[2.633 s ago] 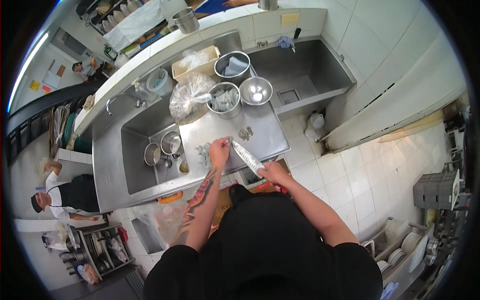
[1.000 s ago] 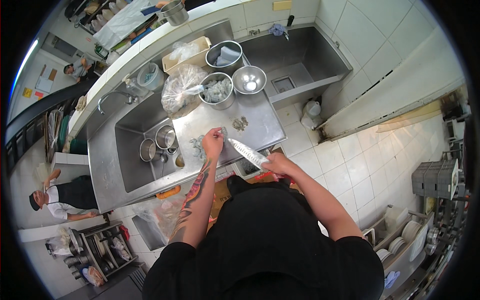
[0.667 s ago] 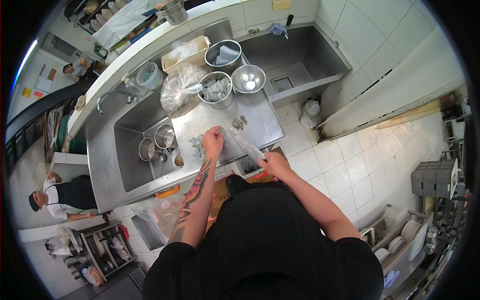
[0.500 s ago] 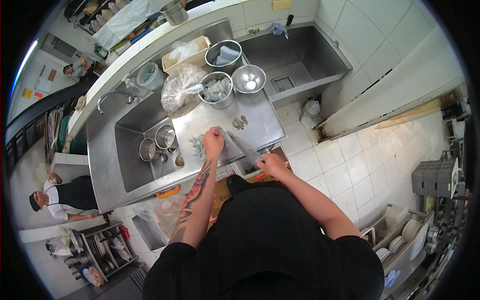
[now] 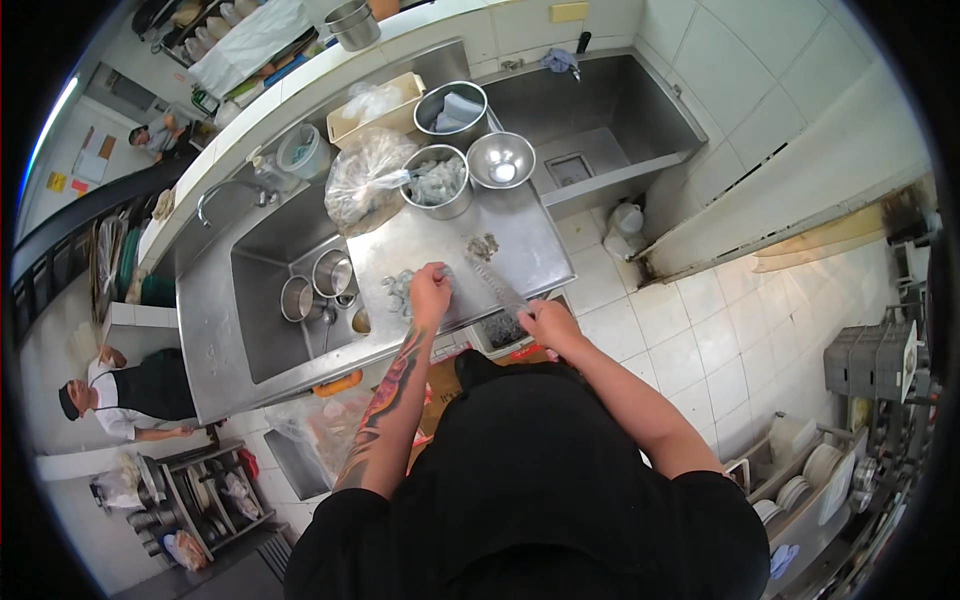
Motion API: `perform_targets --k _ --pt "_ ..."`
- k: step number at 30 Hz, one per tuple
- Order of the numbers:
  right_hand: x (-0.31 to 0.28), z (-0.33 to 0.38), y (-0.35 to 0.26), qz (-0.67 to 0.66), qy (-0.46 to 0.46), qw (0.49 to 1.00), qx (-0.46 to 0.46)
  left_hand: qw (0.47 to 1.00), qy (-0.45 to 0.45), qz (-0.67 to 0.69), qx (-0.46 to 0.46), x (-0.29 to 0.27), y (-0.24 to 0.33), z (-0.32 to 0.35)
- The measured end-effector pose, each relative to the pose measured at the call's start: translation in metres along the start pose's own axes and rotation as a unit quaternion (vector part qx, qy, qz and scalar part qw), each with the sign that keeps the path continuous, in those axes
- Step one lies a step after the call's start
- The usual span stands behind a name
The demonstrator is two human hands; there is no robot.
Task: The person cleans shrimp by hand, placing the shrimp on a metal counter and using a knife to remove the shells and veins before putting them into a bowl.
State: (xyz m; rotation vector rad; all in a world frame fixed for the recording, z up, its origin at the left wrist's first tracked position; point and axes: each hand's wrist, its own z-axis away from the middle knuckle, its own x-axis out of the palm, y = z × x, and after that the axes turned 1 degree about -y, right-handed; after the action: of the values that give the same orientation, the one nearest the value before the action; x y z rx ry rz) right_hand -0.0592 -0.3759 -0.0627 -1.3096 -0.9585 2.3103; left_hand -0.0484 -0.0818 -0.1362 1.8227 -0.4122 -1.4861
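My left hand (image 5: 431, 291) presses down on a small pile of grey raw shrimp (image 5: 398, 288) on the steel counter (image 5: 530, 232). My right hand (image 5: 545, 321) grips the handle of a long knife (image 5: 493, 282), its blade lying low across the counter and pointing away toward a small heap of scraps (image 5: 482, 245). A metal bowl of grey shrimp (image 5: 437, 181) stands at the counter's back edge, with a clear plastic bag (image 5: 362, 180) to its left.
An empty steel bowl (image 5: 501, 159) and another with a cloth (image 5: 451, 107) sit behind. Left is a deep sink (image 5: 262, 270) holding two metal pots (image 5: 315, 285); right is a second sink (image 5: 600, 110). Other people stand at far left (image 5: 130, 395) and upper left (image 5: 152, 137).
The knife has come down from being held up in the air to lying low over the counter. My left hand has stayed on the shrimp.
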Motion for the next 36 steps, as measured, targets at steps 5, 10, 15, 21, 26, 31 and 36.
perform_targets --k 5,10,15,21,26,31,36 --pt "0.0 -0.007 -0.002 -0.002 -0.07 0.997 0.019 0.999 -0.007 0.024 -0.023 -0.004 0.008 0.0" --pt "0.002 -0.018 0.025 -0.007 0.052 0.998 -0.026 0.985 -0.003 -0.156 0.077 -0.012 0.033 0.012" --pt "0.009 0.001 0.018 -0.065 0.001 0.998 -0.011 0.98 -0.032 -0.179 0.08 -0.006 0.025 -0.007" --pt "0.013 0.006 0.031 -0.056 -0.018 0.998 0.025 0.902 0.047 0.427 -0.038 -0.058 0.101 -0.077" --pt "0.012 0.005 0.024 -0.051 -0.004 0.999 0.002 0.96 0.026 0.278 -0.03 -0.104 0.058 -0.099" --pt "0.012 0.008 0.03 -0.049 -0.021 0.998 0.014 0.969 -0.17 -0.179 0.034 -0.094 0.019 -0.005" --pt "0.025 0.0 0.034 -0.048 -0.03 0.998 -0.004 0.976 -0.068 -0.19 0.079 -0.048 0.013 0.045"
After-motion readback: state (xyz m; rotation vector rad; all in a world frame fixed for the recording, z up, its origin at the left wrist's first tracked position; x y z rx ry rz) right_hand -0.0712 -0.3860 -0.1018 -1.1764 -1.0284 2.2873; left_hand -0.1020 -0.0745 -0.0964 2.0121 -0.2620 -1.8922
